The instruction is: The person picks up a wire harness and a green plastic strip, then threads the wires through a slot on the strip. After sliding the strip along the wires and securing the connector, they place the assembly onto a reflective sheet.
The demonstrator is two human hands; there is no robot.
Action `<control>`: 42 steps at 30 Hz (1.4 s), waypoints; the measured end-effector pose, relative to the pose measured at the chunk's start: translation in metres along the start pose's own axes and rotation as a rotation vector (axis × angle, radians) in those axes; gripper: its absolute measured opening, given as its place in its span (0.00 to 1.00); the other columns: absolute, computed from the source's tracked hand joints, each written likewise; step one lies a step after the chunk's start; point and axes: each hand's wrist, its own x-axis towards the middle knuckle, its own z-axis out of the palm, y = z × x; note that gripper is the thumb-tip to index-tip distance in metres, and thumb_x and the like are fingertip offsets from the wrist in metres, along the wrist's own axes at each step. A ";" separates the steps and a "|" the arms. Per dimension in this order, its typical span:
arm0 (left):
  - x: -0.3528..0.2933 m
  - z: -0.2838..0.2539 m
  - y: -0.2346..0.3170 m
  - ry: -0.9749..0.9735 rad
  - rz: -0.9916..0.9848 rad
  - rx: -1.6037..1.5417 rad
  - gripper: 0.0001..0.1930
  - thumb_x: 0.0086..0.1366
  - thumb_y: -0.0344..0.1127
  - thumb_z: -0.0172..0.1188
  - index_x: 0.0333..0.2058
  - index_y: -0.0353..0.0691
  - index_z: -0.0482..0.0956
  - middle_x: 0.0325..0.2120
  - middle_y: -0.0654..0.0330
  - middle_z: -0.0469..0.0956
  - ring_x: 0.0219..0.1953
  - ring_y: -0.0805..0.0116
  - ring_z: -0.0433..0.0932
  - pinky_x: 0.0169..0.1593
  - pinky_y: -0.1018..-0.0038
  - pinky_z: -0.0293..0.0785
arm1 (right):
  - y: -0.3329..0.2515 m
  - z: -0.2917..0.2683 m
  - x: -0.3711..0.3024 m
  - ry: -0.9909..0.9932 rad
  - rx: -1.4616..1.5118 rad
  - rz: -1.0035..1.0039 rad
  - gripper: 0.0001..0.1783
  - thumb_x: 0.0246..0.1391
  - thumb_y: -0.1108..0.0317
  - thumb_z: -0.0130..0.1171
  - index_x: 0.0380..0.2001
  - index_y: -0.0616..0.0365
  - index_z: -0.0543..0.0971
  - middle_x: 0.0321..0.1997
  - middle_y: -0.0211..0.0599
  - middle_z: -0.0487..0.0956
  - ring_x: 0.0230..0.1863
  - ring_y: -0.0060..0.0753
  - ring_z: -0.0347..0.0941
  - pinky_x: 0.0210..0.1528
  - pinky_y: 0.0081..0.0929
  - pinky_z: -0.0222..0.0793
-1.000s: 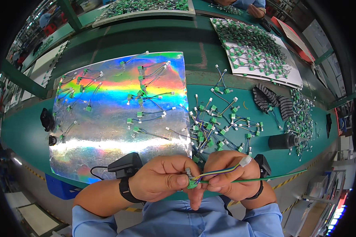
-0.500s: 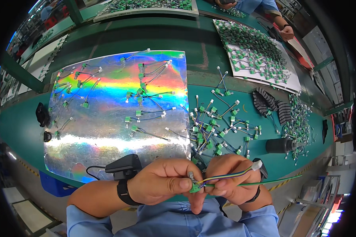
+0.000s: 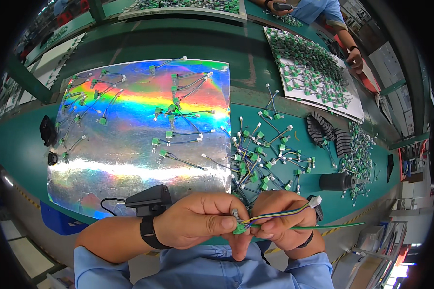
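Close to my body, both hands meet around a small wire harness (image 3: 287,212). My left hand (image 3: 195,222) is closed, its thumb and fingers pinching the harness's green terminal block (image 3: 240,228), which has metal parts on top. Yellow, blue and dark wires run from the block across my right hand to a white plug (image 3: 315,201). Closed too, my right hand (image 3: 282,219) grips a thin green rod (image 3: 335,225) whose long end sticks out to the right. Its inner end lies by the green block; whether it touches is hidden by my fingers.
A shiny silver sheet (image 3: 106,159) with spaced-out harnesses lies left. Beside it are a loose harness pile (image 3: 255,164), a black bottle (image 3: 336,181) and a striped cloth (image 3: 318,129). A loaded white board (image 3: 345,103) stands behind; another person's hand (image 3: 355,61) is near it.
My hands keep the same grip on the harness and green rod. The view has shifted slightly. Across the table, the other person's hand nearer the board has moved lower.
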 end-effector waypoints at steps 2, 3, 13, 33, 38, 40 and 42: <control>0.000 0.001 0.000 -0.002 -0.002 -0.008 0.14 0.68 0.40 0.46 0.41 0.32 0.69 0.31 0.53 0.76 0.34 0.63 0.78 0.42 0.70 0.73 | -0.001 0.000 -0.001 0.003 0.009 0.021 0.11 0.50 0.83 0.56 0.38 0.60 0.74 0.37 0.43 0.75 0.35 0.40 0.75 0.32 0.29 0.72; 0.000 0.001 0.000 -0.001 -0.003 -0.017 0.14 0.68 0.40 0.46 0.41 0.32 0.69 0.31 0.53 0.76 0.34 0.63 0.78 0.42 0.70 0.73 | -0.002 0.000 -0.001 0.004 0.014 0.032 0.12 0.50 0.83 0.56 0.38 0.60 0.74 0.37 0.43 0.75 0.35 0.40 0.75 0.32 0.29 0.72; 0.001 0.001 -0.003 -0.022 -0.008 -0.074 0.13 0.69 0.39 0.45 0.41 0.32 0.68 0.32 0.52 0.76 0.35 0.63 0.78 0.42 0.70 0.73 | -0.004 -0.001 0.004 -0.016 -0.285 -0.128 0.13 0.44 0.83 0.61 0.35 0.59 0.75 0.34 0.40 0.77 0.30 0.39 0.75 0.27 0.30 0.71; 0.001 -0.001 -0.005 -0.053 0.001 -0.052 0.13 0.68 0.38 0.46 0.42 0.32 0.68 0.32 0.53 0.76 0.35 0.64 0.78 0.42 0.71 0.73 | -0.008 -0.003 0.004 -0.045 -0.245 -0.058 0.13 0.44 0.82 0.61 0.34 0.55 0.76 0.33 0.37 0.77 0.28 0.37 0.75 0.27 0.28 0.71; -0.001 -0.002 -0.001 -0.052 -0.028 -0.069 0.14 0.67 0.37 0.47 0.41 0.29 0.67 0.35 0.48 0.72 0.38 0.54 0.75 0.43 0.59 0.71 | -0.006 0.000 0.006 -0.037 -0.289 -0.128 0.14 0.43 0.82 0.62 0.34 0.56 0.75 0.33 0.38 0.77 0.29 0.37 0.75 0.28 0.29 0.71; -0.001 -0.002 -0.002 -0.028 -0.036 -0.051 0.14 0.67 0.38 0.47 0.41 0.29 0.67 0.35 0.47 0.73 0.38 0.54 0.75 0.43 0.59 0.71 | -0.006 0.003 0.005 -0.008 -0.319 -0.130 0.13 0.42 0.82 0.62 0.33 0.57 0.75 0.34 0.38 0.77 0.30 0.37 0.75 0.28 0.29 0.71; -0.001 -0.002 -0.001 -0.014 -0.042 -0.043 0.14 0.67 0.38 0.47 0.41 0.29 0.67 0.35 0.47 0.73 0.38 0.54 0.75 0.43 0.59 0.71 | -0.006 0.003 0.004 0.008 -0.333 -0.130 0.13 0.42 0.82 0.62 0.33 0.58 0.75 0.34 0.38 0.77 0.30 0.37 0.75 0.28 0.29 0.72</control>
